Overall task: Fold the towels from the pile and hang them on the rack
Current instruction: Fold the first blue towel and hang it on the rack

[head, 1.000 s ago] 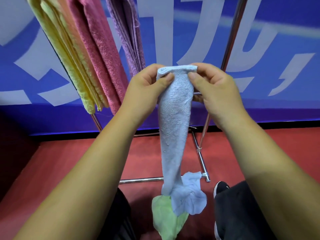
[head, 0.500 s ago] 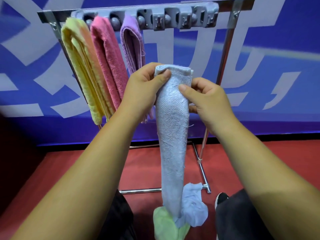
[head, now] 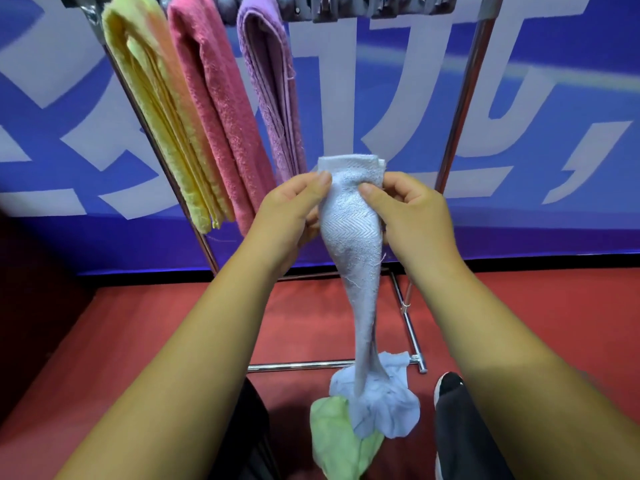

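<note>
- Hands up front: left hand (head: 291, 213) and right hand (head: 412, 213) both pinch the top of the pale blue towel (head: 351, 223), folded into a narrow strip, just below and right of the purple towel (head: 270, 91) on the rack (head: 460, 98).
- Fingers (head: 367, 194) of the right hand are closed on the strip's right edge, thumb pressing the front; the left thumb clamps the left edge. Both are shut tight on cloth, nothing else held.
- The strip's tail trails down to the floor (head: 173, 341) and seems to rest on the pile there: a crumpled blue cloth (head: 391, 407) and a green cloth (head: 336, 438).
- Risk one, as I read it: lifting toward the clips (head: 346, 5) could drag that tail through the pile and snag or lift a loose piece.
- Risk two: the fold is held only at the top, so any slackening of the pinch could let the layers slide apart and undo it.
- Risk three: crowding the purple towel could knock it, or the pink towel (head: 214, 109) and yellow towel (head: 156, 109) beyond it, askew.
- Containers: none in sight; the rack's clips do the holding, three filled, those right of the purple towel look empty.
</note>
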Demonstrator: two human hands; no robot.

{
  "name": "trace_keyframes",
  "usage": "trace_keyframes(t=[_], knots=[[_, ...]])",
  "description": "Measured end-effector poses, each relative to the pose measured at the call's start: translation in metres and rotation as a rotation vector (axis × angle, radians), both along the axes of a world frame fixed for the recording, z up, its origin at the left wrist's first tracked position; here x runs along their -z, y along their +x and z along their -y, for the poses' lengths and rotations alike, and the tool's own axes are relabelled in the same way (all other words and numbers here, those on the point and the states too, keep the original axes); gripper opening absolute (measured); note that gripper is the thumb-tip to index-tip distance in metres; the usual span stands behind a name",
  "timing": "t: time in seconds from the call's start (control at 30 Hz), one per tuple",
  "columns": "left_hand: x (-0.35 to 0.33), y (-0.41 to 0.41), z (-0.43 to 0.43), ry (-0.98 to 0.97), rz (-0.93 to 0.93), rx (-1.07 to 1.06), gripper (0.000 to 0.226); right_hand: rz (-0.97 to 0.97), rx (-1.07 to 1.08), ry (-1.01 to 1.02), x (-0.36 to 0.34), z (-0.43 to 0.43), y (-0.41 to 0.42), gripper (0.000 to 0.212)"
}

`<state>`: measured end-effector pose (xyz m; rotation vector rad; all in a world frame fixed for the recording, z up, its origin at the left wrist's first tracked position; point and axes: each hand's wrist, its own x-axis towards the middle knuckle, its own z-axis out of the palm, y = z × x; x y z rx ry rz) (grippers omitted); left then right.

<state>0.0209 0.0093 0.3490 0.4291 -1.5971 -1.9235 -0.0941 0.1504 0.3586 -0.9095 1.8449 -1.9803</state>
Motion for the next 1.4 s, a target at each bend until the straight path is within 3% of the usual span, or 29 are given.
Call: trace_keyframes(t=[0.1,0.2,0.37,0.73,0.87,1.03,1.2,1.4], knots=[[0.033,0.002,0.0,0.042,0.04,0.102,0.026,0.014,0.035,0.038,0.019,0.002,-0.003,0.008],[0.059,0.005,-0.002,-0.013,0.153,0.164,0.037,-0.001,0.057,0.088,0.034,0.004,-0.006,0.012],[0.087,0.003,-0.002,-0.095,0.259,0.151,0.036,0.0,0.052,0.107,0.051,0.006,-0.014,0.012],[0.09,-0.013,-0.005,-0.009,0.22,0.207,0.039,0.121,0.011,0.04,0.074,0.012,-0.039,0.011],[0.089,-0.015,-0.006,0.016,0.199,0.167,0.034,0.188,-0.004,0.08,0.081,0.016,-0.042,0.024],[0.086,-0.015,-0.004,0.104,0.189,0.079,0.037,0.375,-0.096,0.204,0.088,0.017,-0.04,0.041],[0.083,-0.012,0.004,0.259,0.184,-0.043,0.03,0.333,-0.197,0.328,0.099,0.018,-0.035,0.053],[0.089,-0.012,0.017,0.462,0.25,-0.128,0.032,0.195,-0.295,0.327,0.107,0.021,-0.025,0.031]])
